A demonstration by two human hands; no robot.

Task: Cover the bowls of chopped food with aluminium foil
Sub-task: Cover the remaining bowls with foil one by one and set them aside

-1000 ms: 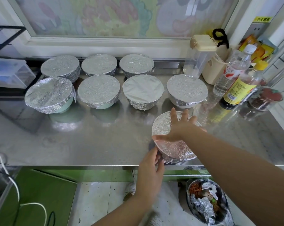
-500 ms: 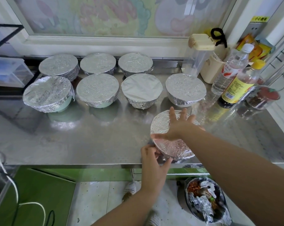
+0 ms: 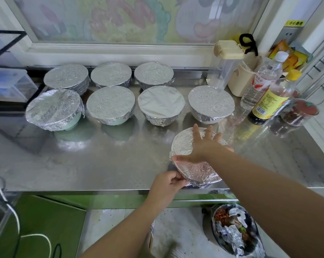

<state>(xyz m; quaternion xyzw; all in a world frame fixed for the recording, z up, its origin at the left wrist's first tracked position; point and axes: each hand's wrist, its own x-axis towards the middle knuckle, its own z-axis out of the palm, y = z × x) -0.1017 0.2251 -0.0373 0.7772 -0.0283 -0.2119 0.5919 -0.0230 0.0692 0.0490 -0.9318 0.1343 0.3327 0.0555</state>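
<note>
A foil-covered bowl stands near the front edge of the steel counter. My right hand lies flat on its foil top, fingers spread. My left hand pinches the foil at the bowl's near left rim. Behind it, several other bowls stand in two rows, each wrapped in foil, among them the nearest one at back right and one at far left.
Bottles, a clear container with a cream lid and a small jar crowd the counter's right side. A plastic box sits at far left. Below the counter, a bin holds foil scraps. White cable hangs at left.
My left hand has risen from below the counter edge to the bowl's near left rim and closed on the foil. My right hand stays pressed on top.
</note>
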